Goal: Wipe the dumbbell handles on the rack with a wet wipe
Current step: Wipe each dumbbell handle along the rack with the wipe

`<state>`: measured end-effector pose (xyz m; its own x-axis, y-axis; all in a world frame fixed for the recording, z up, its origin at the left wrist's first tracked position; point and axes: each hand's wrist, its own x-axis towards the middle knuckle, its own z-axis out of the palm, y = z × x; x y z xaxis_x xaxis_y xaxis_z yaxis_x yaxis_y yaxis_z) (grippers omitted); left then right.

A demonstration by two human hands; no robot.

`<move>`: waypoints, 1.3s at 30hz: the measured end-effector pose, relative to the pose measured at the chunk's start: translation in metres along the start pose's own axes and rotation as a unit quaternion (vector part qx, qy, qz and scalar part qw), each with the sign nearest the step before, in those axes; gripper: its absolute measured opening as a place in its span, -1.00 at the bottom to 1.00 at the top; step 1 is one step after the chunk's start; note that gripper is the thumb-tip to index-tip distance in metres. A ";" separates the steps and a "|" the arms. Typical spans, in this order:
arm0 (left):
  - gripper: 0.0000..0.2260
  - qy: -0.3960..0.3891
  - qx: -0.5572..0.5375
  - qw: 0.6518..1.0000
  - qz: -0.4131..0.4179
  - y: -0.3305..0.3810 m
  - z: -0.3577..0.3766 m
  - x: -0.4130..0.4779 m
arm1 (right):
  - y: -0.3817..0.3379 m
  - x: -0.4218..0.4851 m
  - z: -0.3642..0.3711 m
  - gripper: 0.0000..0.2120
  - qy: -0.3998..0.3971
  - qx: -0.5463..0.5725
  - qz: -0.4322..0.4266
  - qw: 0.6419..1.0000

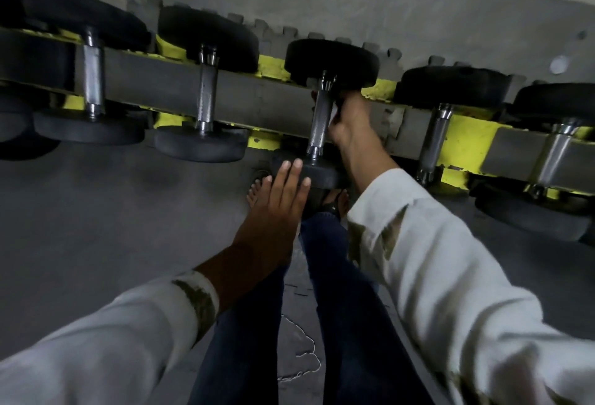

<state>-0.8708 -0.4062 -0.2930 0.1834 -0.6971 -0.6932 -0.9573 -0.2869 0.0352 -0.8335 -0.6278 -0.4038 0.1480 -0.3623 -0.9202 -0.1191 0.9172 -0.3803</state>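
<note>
Dumbbell handle (pixel 318 121) being wiped, it seems, at the middle of the rack (pixel 254 95).
My right hand (pixel 349 124) wraps it, wipe hidden; left hand (pixel 277 201) lies flat on the near head (pixel 322 174). Next, probably: rub along its length.

Left sleeve (pixel 96 340), long, off-white, loose, left of the jeans (pixel 347 292), olive mottled band at the cuff; right sleeve (pixel 450 276), same off-white cloth, right of the jeans, greenish blotches near cuff and seam; jeans dark blue, slim; black strapped sandal (pixel 330 208) just beyond the jeans' hem
</note>
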 end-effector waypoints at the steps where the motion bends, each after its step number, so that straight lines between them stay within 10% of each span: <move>1: -0.16 -0.010 -0.002 1.000 -0.003 0.001 -0.002 0.000 | 0.004 -0.005 0.002 -0.69 0.032 -0.020 -0.046 0.998; 5: -0.14 0.002 -0.002 1.000 -0.010 0.001 0.001 0.000 | 0.020 -0.039 -0.007 -0.91 0.129 -0.265 -0.350 0.889; 10: -0.12 0.027 -0.005 1.000 -0.005 0.001 0.013 0.003 | 0.024 -0.036 -0.043 -0.77 -0.004 -0.577 -0.596 0.559; 15: -0.10 0.038 0.026 0.999 0.018 -0.002 0.014 0.003 | -0.005 -0.026 -0.047 -0.64 -0.043 -0.692 -0.588 0.417; 21: -0.18 0.051 0.019 0.998 0.007 -0.003 0.017 0.003 | -0.017 -0.047 -0.038 -0.66 -0.272 -0.809 -0.470 0.223; 25: -0.09 0.018 0.023 0.999 0.020 -0.006 0.008 0.002 | -0.030 -0.048 -0.033 -0.64 -0.174 -0.800 -0.523 0.236; 30: -0.02 0.020 0.033 0.999 0.026 -0.009 0.011 0.001 | -0.020 -0.061 -0.021 -0.47 -0.297 -0.828 -0.458 0.131; 34: 0.02 0.039 0.037 0.998 0.030 -0.011 0.012 0.000 | -0.042 -0.053 -0.016 -0.42 -0.136 -0.835 -0.499 0.188; 37: 0.05 0.037 0.035 0.998 0.037 -0.013 0.011 -0.001 | -0.016 -0.073 -0.017 -0.71 -0.257 -0.862 -0.434 0.054; 39: 0.04 0.041 0.036 0.998 0.041 -0.013 0.012 0.000 | -0.019 -0.078 -0.016 -0.66 -0.264 -0.858 -0.433 0.084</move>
<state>-0.8605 -0.3946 -0.3023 0.1178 -0.7683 -0.6291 -0.9830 -0.1800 0.0357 -0.8587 -0.6198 -0.3261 0.7997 0.3028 -0.5185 0.2615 -0.9530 -0.1532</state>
